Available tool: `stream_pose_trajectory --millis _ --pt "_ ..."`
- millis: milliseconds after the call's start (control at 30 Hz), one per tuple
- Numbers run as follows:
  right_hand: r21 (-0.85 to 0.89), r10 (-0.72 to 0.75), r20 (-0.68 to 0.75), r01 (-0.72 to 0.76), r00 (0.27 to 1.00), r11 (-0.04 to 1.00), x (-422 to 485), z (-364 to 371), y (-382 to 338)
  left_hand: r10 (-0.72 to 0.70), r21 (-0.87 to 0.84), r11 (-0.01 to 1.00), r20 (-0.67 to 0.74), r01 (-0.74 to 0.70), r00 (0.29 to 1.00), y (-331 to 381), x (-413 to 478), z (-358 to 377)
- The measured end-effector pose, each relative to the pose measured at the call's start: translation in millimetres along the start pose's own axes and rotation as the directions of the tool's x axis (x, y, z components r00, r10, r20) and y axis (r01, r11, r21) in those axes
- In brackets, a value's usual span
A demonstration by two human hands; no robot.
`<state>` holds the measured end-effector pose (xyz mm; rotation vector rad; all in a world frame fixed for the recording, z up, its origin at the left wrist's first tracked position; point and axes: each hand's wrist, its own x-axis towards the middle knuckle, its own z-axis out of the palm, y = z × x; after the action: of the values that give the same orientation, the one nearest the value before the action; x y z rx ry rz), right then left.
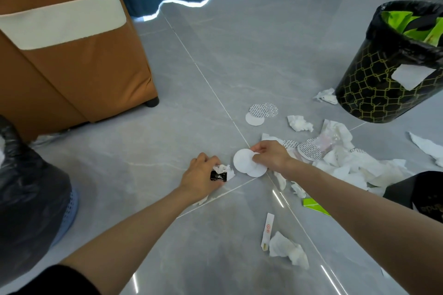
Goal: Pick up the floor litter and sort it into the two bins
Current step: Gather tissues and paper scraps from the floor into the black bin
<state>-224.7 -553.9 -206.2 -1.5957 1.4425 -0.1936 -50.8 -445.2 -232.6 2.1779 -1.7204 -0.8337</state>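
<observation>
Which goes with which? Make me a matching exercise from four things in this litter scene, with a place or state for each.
1. white discs
2. small black wrapper
3. patterned black bin
4. narrow white sachet

A. stands on the floor, lined with a black bag
B. pinched by the right hand
C. lies on the floor beside a crumpled tissue
D. gripped by the left hand

Pairs: 1-B, 2-D, 3-A, 4-C
</observation>
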Motion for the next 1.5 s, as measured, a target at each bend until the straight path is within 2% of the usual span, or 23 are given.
stream_pose_trajectory --millis 167,300,467,633,733,867,1000,1100,1167,1267,1367,1433,1500 --pt "0.112 0.036 -0.034 -0.032 0.999 0.993 -4.6 -2.9 -8.1 0.009 -0.038 0.999 -0.037 -0.01 0.999 -1.2 -2.7 -1.8" --pt "0.282 0.061 -0.019 -0.054 0.998 0.958 -13.3 -4.5 -29.6 -0.046 -0.135 0.991 -0.176 0.022 0.983 0.0 -6.9 -22.5" --pt "0.467 0.004 0.049 -0.027 0.999 0.884 -25.6 8.4 -68.1 -0.147 -0.284 0.958 -0.346 0.046 0.927 -0.4 -23.4 -73.0" --pt "0.557 -0.121 0.169 0.006 0.978 0.83 -35.6 42.7 -129.1 -0.215 -0.347 0.937 -0.518 0.026 0.828 -14.4 -63.5 -140.6" --pt "0.609 -0.232 0.236 0.043 0.944 0.792 -47.8 71.2 -176.4 -0.222 -0.389 0.92 -0.608 -0.042 0.762 -27.4 -100.8 -180.6" --pt "0.663 -0.371 0.302 0.087 0.878 0.743 -77.9 118.0 -240.8 -0.316 -0.424 0.905 -0.728 -0.037 0.608 -49.4 -158.3 -225.7" --pt "0.589 -0.494 0.282 0.258 0.823 0.766 -110.5 166.8 -289.6 -0.416 -0.457 0.889 -0.779 0.029 0.469 -84.8 -209.5 -252.2" --pt "0.464 -0.595 0.251 0.445 0.764 0.766 -131.4 198.7 -316.5 -0.51 -0.518 0.85 -0.765 0.096 0.393 -112.9 -242.2 -259.3" --pt "0.411 -0.636 0.254 0.514 0.729 0.753 -142.3 216.0 -328.2 -0.565 -0.55 0.821 -0.743 0.154 0.36 -129.1 -258.6 -259.3" --pt "0.282 -0.658 0.254 0.596 0.709 0.752 -149.0 236.1 -331.7 -0.618 -0.562 0.786 -0.704 0.259 0.349 -146.7 -274.1 -252.0" --pt "0.084 -0.738 0.256 0.746 0.625 0.661 -150.0 244.0 -323.6 -0.659 -0.555 0.752 -0.629 0.355 0.412 -153.7 -281.1 -240.8" --pt "0.051 -0.799 0.222 0.811 0.559 0.582 -146.6 240.6 -317.6 -0.643 -0.476 0.761 -0.645 0.441 0.414 -152.6 -281.8 -236.9" --pt "0.044 -0.834 0.167 0.841 0.526 0.539 -142.1 230.0 -313.6 -0.575 -0.38 0.797 -0.715 0.469 0.398 -145.6 -279.8 -237.9"
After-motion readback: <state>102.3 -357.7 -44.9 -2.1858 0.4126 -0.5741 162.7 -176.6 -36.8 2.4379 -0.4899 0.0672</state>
